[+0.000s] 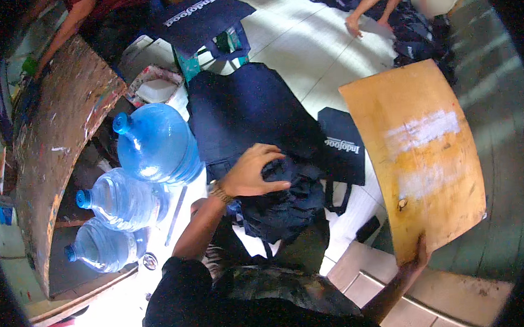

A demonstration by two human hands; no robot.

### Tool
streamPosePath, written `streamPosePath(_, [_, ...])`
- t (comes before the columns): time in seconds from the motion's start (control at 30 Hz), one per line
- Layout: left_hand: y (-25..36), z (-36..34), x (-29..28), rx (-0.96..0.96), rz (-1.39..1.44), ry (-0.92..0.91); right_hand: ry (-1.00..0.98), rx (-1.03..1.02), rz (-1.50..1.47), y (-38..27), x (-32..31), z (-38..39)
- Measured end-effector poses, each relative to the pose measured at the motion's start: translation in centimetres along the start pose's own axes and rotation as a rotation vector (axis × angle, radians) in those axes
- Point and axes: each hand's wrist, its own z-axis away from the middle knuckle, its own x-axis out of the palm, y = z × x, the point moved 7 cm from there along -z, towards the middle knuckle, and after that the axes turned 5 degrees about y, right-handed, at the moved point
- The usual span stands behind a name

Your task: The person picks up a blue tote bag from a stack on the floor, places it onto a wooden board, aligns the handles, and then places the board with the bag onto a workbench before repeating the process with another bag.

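Note:
My left hand (253,173) hovers over or lightly touches a pile of dark navy cloth bags (241,111) in front of me; I cannot tell which. Its thumb and fingers are curved apart with nothing between them, and a watch or bracelet (221,192) circles the wrist. On the right, my right hand (419,255) grips the lower edge of a yellowish wooden board (434,172), held tilted up. White smears mark the board's face. Between pile and board lies another dark bag (341,144) with white print and a handle.
Three large blue-capped water bottles (157,142) stand at the left beside a worn wooden table (70,126). Behind them sits a paint-stained container (157,89). A printed dark bag (207,21) lies farther back. Other people work at the far left and far right, the latter among dark cloth (412,37).

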Motion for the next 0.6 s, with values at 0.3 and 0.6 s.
streamPosePath(0.3, [1.5, 3.1, -1.3, -0.156, 0.218, 0.052, 0.165, -0.151, 0.146, -1.8, -5.3, 3.7])
streamPosePath(0.6, [1.0, -4.2, -12.1, -0.197, 0.048, 0.282, -0.105, -0.318, -0.015, -1.4, -9.6, 1.7])
